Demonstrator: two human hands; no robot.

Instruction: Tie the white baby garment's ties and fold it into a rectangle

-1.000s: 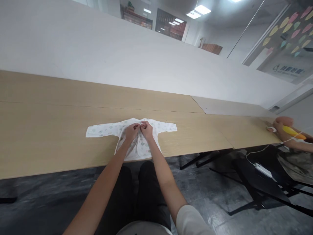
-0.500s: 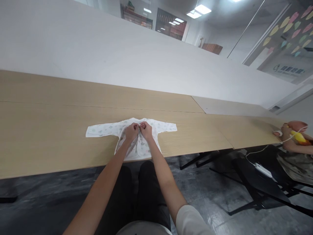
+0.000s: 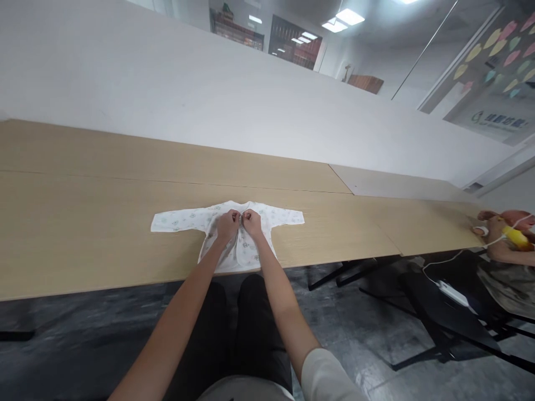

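Observation:
A small white baby shirt (image 3: 248, 253) with a faint print lies spread on the table (image 3: 104, 223), both sleeves stretched out sideways. Its lower hem reaches the table's near edge. My left hand (image 3: 228, 224) pinches the front of the shirt just below the neckline, left of the middle opening. Close beside it, my right hand (image 3: 252, 224) pinches the other front edge. The fingertips of both hands nearly meet at the opening. Whatever fastening lies between them is too small to make out.
At the far right a person's arm (image 3: 512, 255) rests near a doll (image 3: 516, 220) and a yellow item (image 3: 517, 238). A black folding chair (image 3: 443, 301) carries a white power strip (image 3: 453, 293) with a cable. Behind the table rises a white wall (image 3: 167, 100) with glass above.
Both hands stay at the shirt's front opening, with the fingers shifted only slightly. The view has moved a little. At the far right, the other person's arm and the doll have shifted slightly.

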